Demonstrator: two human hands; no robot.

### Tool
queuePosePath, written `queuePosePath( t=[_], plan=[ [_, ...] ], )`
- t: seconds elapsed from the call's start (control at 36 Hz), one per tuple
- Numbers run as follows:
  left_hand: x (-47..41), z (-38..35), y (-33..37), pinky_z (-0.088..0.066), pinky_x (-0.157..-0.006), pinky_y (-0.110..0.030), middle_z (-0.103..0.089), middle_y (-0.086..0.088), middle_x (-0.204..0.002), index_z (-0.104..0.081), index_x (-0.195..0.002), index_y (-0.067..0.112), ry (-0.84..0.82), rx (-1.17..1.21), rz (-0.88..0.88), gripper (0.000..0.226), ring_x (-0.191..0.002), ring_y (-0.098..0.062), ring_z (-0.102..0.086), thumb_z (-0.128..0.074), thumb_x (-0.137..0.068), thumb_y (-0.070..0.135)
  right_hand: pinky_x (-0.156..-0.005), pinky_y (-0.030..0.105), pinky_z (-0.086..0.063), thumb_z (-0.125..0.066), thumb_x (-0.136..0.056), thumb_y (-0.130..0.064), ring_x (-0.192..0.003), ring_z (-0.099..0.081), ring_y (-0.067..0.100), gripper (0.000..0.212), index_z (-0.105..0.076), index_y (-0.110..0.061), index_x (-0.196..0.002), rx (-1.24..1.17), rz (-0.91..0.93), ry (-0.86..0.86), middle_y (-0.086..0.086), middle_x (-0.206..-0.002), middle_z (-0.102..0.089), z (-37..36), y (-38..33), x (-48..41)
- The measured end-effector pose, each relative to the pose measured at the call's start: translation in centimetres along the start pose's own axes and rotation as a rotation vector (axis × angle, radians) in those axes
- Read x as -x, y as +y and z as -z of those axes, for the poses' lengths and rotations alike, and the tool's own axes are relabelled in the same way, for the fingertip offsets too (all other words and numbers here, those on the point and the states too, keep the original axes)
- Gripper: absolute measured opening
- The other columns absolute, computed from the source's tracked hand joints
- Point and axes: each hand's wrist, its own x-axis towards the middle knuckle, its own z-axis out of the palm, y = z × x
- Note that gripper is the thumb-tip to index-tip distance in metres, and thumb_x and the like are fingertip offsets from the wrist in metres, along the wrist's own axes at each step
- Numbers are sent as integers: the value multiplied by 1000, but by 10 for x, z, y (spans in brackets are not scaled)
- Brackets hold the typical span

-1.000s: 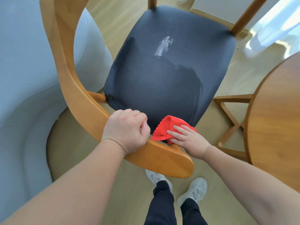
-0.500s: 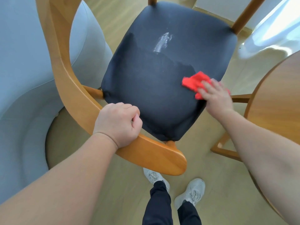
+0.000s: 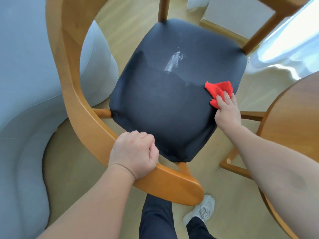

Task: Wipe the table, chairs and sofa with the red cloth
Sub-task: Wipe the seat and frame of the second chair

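A wooden chair with a curved backrest and a dark padded seat fills the middle of the head view. My left hand is closed around the near part of the backrest rail. My right hand presses the crumpled red cloth onto the right edge of the seat, fingers flat on top of it. A whitish smear shows on the seat's far middle, left of the cloth. The near part of the seat looks darker than the far part.
A round wooden table stands at the right, close to my right arm, its base bars under it. A pale grey sofa curves along the left behind the backrest. My legs and shoes stand on the wooden floor below.
My right hand has carried the red cloth from the seat's near edge by the backrest out to its right edge and a little further away. My left hand has kept its grip on the backrest.
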Motion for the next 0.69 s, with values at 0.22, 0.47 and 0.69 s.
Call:
queuePosePath(
  t=[0.22,0.47,0.69],
  plan=[
    [-3,-1,-2,-31,-53,-26,-50,9,-56,-52,-61,23,-94,22,1,27,-54,-16,-46,-37,-80,32,-120,41,-13,-35,-95,-4,-147,-3,32,56,-31,-20,-148,62,-68,-141,3,-161,-12,11,-27,7],
    [-35,10,1,-32,-66,-30,-51,5,-84,-40,-81,24,-363,-64,41,19,-76,-16,-44,-32,-94,35,-119,39,-15,-38,-94,-5,-147,-10,30,56,-34,-20,-148,-10,28,-220,4,-160,-18,25,-50,5],
    [-101,0,-2,-34,-78,-30,-53,4,-101,-48,-100,22,-392,-127,-116,14,-96,-19,-49,-36,-93,25,-105,51,-39,-40,-86,-3,-127,-44,45,48,-59,-9,-129,14,301,24,18,-141,-49,48,-46,-21]
  ],
)
